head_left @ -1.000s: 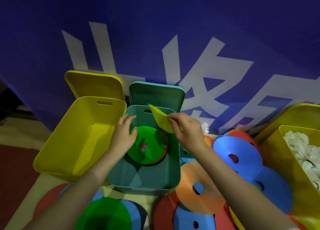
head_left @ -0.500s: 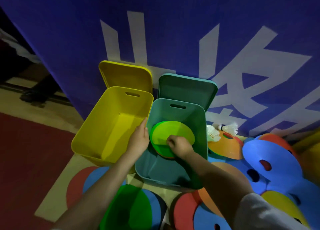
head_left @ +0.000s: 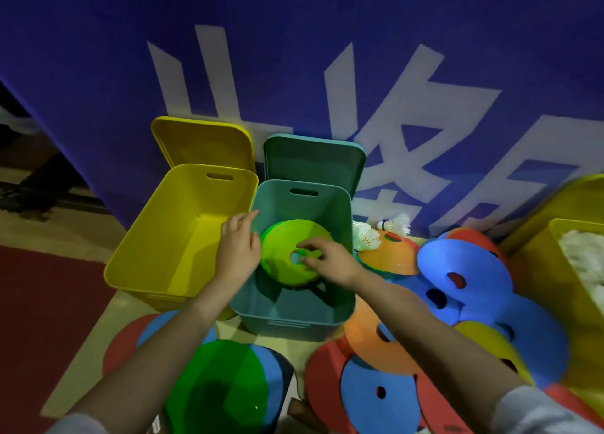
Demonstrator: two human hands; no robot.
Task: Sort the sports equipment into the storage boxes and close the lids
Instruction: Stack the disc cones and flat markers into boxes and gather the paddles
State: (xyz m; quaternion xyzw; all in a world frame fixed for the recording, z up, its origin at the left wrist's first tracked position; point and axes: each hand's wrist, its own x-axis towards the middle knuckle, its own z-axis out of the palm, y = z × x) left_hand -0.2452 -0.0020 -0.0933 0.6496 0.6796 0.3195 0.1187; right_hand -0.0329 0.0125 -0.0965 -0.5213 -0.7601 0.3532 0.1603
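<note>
In the teal box [head_left: 294,312], a yellow-green disc cone [head_left: 287,254] is pinched at its centre hole by the right hand [head_left: 330,262]; the left hand [head_left: 238,247], fingers relaxed, steadies its rim. Judged light, thin and flexible; the hole edge is best gripped.

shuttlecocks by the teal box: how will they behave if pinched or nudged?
The two shuttlecocks look feathery and small, so probably very light and easily crushed. Both lie on their sides against an orange disc cone, so a nudge would likely roll them in an arc.
</note>
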